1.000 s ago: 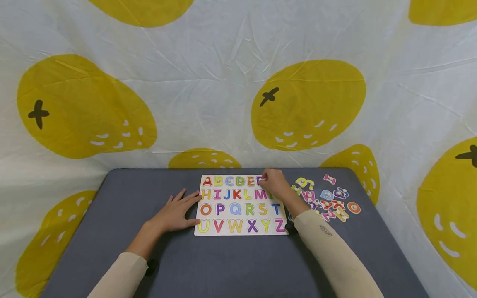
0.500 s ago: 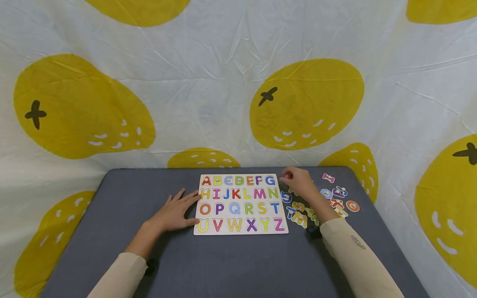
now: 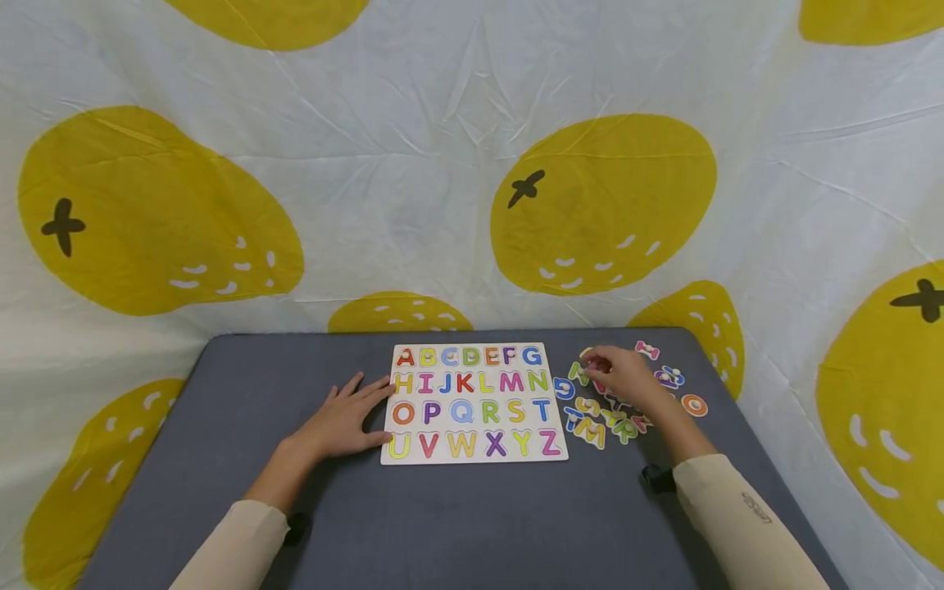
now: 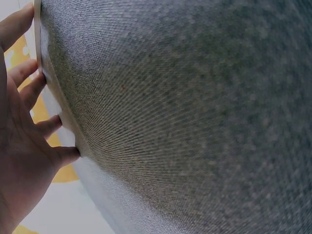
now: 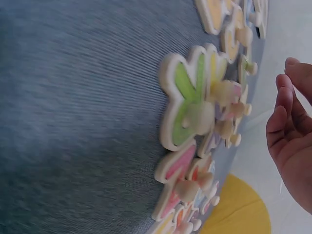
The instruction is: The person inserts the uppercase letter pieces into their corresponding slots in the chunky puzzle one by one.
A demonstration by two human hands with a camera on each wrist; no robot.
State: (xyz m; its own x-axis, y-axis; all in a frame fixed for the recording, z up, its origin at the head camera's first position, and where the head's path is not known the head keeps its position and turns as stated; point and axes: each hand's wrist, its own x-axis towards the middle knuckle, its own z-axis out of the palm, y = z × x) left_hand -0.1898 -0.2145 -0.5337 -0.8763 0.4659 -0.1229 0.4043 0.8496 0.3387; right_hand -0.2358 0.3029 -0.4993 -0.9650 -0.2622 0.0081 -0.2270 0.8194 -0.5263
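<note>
A white alphabet puzzle board (image 3: 474,460) lies on the dark grey table, with colourful letters in rows. Knobbed pieces sit in the top row from A to F (image 3: 508,355). My left hand (image 3: 341,419) rests with spread fingers against the board's left edge; in the left wrist view its fingertips (image 4: 68,153) touch along that edge. My right hand (image 3: 623,375) is over the heap of loose letter pieces right of the board, fingers bent and thumb near the index finger, holding nothing visible. In the right wrist view, a green letter piece (image 5: 183,80) with a wooden knob stands out.
Loose pieces include a blue G (image 3: 564,388) by the board's right edge, a yellow W (image 3: 590,433), an orange O (image 3: 694,405) and a pink I (image 3: 647,350) farther back. Behind the table (image 3: 472,524) hangs a white curtain (image 3: 413,205) with yellow fruit prints.
My right hand has left the knobbed F piece in the top row and moved right to the loose pieces. The left hand stays at the board's left edge.
</note>
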